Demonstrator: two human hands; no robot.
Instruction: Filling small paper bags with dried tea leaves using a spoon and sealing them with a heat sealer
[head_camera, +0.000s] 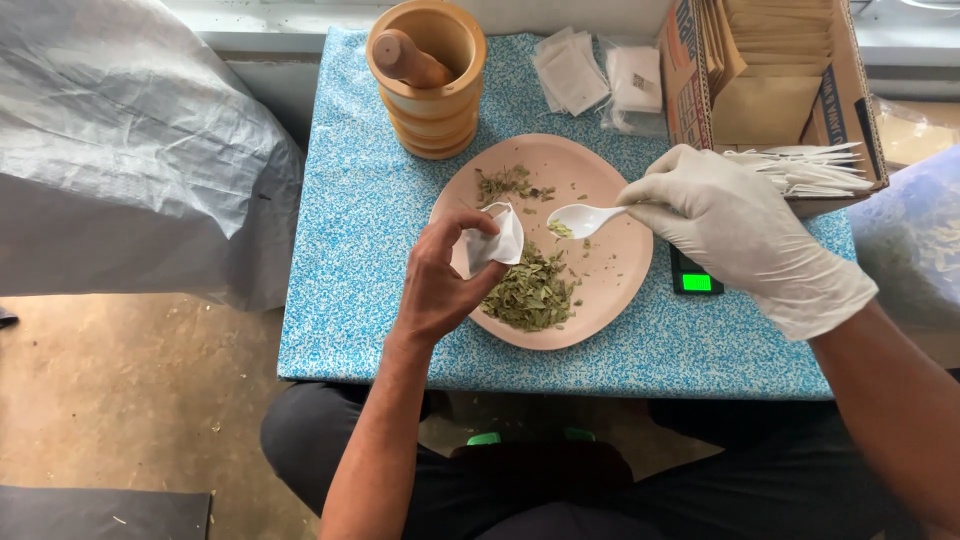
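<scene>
Pink plate (610, 290), centre frame, bears dried green leaves (530, 292). Bare left hand (440, 280) pinches a white sachet (497, 240) mouth-up over it, catching spills; gloved right hand (740, 235) grips a white spoon (585, 218) alongside, carrying a few flakes.

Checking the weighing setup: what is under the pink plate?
Under the pink plate sits a dark scale; only its corner with a lit green display shows. The plate hides the rest, including the weighing surface.
</scene>
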